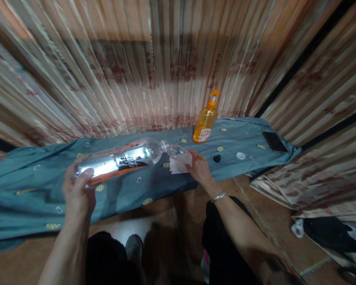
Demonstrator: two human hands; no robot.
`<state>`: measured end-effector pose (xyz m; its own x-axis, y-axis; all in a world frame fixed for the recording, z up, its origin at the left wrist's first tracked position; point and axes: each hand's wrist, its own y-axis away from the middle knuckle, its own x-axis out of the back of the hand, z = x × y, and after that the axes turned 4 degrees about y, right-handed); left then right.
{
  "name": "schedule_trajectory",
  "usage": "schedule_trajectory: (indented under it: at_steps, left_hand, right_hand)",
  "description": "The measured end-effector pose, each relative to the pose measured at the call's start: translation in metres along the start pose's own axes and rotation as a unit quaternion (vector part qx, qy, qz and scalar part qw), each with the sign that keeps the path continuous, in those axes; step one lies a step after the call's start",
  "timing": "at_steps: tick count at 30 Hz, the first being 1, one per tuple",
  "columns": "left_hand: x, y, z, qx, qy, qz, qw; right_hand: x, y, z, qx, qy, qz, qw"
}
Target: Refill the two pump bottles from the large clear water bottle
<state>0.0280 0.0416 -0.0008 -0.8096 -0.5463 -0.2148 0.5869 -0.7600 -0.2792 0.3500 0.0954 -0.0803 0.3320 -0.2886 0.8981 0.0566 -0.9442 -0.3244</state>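
Observation:
My left hand [78, 194] is wrapped round the base of a large clear plastic bottle [118, 160] with a silver and orange label. The bottle is tilted almost onto its side, its neck to the right. My right hand [200, 168] grips a smaller clear plastic piece [178, 151], like a bottle top or small bottle, whose narrow end meets the large bottle's mouth. Whether the two are joined I cannot tell. A white paper piece [179, 165] shows just below it, beside my right fingers; whether they touch it is unclear.
On the patterned blue-green cloth [148, 186] stands an orange pump bottle [204, 124]. A small black cap-like object [217, 158], a white disc [240, 156] and a black phone [274, 141] lie to the right. A striped curtain [172, 79] hangs behind. Dark items [326, 235] lie at the lower right.

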Motion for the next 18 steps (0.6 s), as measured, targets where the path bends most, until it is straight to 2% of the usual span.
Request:
schedule_trajectory:
  at_steps: [3, 18]
  left_hand:
    - [-0.0016, 0.0009, 0.0030, 0.052, 0.052, 0.016, 0.997]
    - [-0.0028, 0.0015, 0.0041, 0.047, 0.057, 0.018, 0.997]
  right_hand:
    - [-0.0002, 0.0002, 0.0003, 0.001, 0.001, 0.001, 1.000]
    - [-0.0015, -0.0001, 0.0009, 0.002, -0.001, 0.002, 1.000]
